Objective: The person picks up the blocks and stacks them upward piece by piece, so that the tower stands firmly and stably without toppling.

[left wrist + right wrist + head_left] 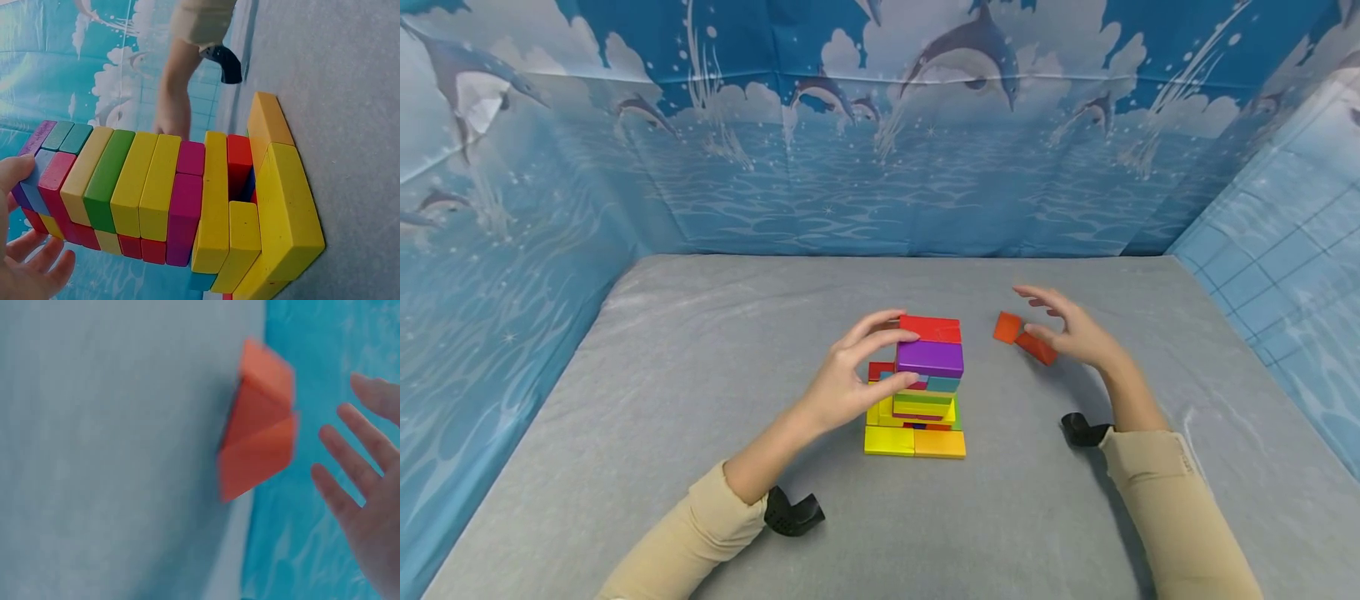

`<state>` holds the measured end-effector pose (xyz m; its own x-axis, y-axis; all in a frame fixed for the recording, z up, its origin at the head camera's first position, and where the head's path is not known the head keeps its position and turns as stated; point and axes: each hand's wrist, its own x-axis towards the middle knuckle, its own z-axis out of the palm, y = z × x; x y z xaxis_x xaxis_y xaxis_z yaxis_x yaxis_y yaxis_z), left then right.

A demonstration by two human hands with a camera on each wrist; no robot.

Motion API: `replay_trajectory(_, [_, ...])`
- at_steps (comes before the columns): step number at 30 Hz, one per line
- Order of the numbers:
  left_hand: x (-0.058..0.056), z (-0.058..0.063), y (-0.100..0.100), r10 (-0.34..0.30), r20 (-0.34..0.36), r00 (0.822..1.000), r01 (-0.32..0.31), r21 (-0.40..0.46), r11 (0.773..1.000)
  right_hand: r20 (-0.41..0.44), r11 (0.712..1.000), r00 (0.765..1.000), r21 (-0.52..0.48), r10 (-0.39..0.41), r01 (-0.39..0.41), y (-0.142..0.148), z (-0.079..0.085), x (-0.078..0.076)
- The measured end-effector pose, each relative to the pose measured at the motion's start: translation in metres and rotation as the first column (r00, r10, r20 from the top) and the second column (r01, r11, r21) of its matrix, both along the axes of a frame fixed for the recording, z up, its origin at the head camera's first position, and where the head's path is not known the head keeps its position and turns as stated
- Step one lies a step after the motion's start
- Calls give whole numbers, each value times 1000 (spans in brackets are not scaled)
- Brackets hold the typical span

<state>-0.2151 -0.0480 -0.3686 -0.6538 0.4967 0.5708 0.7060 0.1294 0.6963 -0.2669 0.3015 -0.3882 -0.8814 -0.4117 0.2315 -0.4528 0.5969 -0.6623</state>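
A tower of colourful wooden blocks (929,360) stands on the grey-covered table, wider at its yellow base (284,219) and narrow above. My left hand (855,368) is at the tower's upper left, thumb in front by the purple block and fingers along the side near the red top. In the left wrist view the thumb (17,170) touches the upper blocks; the lower fingers are loosely bent. My right hand (1077,332) hovers, fingers spread and holding nothing, just right of two loose orange-red blocks (1036,347). Those blocks (259,456) look blurred in the right wrist view.
The grey cloth (662,375) covers the table. A blue dolphin-print curtain (820,167) hangs along the back and sides. Black curved mounts sit at the left wrist (793,512) and right wrist (1082,431).
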Motion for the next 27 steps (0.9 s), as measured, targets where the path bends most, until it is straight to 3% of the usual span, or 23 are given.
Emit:
replay_trajectory(11, [0,0,0,-8,12,1000,8,0,1000,240,996,971,93,-24,2,17,-19,-27])
replay_trajectory(17, [0,0,0,-12,17,1000,12,-11,1000,278,989,960,145,-24,-17,11,-19,-32])
replay_trajectory(27, [-1,0,0,-30,35,999,31,-14,999,273,979,956,198,-110,56,8,-24,-35])
